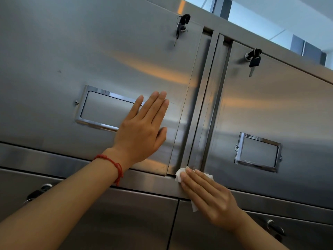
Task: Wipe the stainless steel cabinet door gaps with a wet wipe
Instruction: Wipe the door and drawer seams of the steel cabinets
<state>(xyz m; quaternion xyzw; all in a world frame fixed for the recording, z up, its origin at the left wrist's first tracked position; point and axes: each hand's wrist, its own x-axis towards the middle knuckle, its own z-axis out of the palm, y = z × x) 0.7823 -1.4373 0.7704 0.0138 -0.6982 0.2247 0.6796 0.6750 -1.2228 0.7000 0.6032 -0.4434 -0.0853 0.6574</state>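
To do this well, push the wipe (180,175) into the gap (196,98) between the doors and slide it slowly along, so the wet part gets right in. The right hand (207,193) lies flat on the wipe, fingers (194,181) straight and close together, pressing it at the bottom of the gap. The wipe peeks out around them. The left hand (142,130) rests flat on the left door (108,60), fingers straight.

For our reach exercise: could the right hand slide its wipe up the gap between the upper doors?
Probably yes: the right hand presses the wipe at the foot of the gap; nothing crosses it above.
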